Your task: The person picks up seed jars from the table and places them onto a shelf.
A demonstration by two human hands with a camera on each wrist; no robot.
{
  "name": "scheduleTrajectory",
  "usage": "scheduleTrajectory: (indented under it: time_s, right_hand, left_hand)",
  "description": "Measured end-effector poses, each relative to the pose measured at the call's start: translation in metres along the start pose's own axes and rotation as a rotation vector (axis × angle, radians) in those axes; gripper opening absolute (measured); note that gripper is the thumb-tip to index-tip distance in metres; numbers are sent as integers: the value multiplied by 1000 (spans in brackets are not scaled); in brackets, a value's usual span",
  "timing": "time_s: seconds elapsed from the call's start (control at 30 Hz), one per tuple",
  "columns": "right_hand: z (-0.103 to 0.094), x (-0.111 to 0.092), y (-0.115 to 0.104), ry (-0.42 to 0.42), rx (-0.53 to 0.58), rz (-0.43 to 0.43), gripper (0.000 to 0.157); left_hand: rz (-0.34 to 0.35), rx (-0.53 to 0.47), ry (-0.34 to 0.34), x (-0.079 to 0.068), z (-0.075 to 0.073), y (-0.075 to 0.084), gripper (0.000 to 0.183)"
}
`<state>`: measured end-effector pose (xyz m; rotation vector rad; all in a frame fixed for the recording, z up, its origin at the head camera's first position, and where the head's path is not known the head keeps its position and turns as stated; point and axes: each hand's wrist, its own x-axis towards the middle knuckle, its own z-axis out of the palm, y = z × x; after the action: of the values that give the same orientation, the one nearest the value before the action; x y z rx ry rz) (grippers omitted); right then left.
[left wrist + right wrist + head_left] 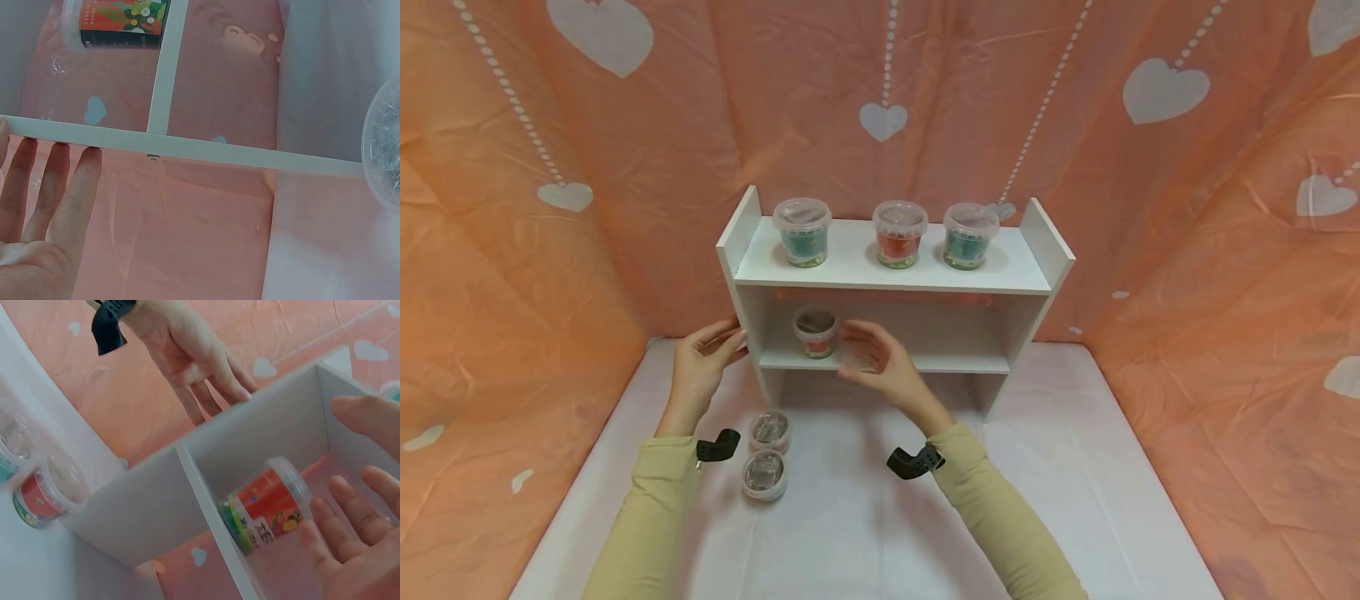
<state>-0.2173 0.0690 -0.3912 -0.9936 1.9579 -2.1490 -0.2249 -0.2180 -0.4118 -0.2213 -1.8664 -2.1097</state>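
Observation:
On the middle board of a white shelf unit (887, 287) stands a clear-lidded plastic cup (816, 332) with a red label, upright near the left end. My right hand (883, 362) is just to the right of this cup, fingers spread and apart; in the right wrist view the cup (265, 509) is beside its fingertips. My left hand (698, 367) touches the unit's left side panel, its straight fingertips (92, 156) against the outer face and the thumb by the front edge.
On the top board stand a teal cup (805, 242), a red cup (898, 242) and another teal cup (967, 242). Two lidded cups, one farther (771, 429) and one nearer (764, 475), stand on the white table (850, 533). Orange cloth (820, 100) with hearts hangs behind.

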Motion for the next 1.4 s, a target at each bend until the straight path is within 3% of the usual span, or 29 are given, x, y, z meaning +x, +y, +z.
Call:
scheduleTrajectory:
  time_s: [0.3,0.6,0.77,1.4]
  right_hand:
    - [17,-12,2,-113,22,-78,63]
    - [31,-28,35,-158,9,-36,62]
    - [39,-38,57,-172,32,38,62]
    - [69,-59,92,-244,27,180,62]
  left_hand:
    - [6,8,-10,2,0,-1,34]
    - [4,0,-6,3,2,0,36]
    - [-8,20,-4,0,2,1,40]
    - [-6,30,25,-1,1,1,40]
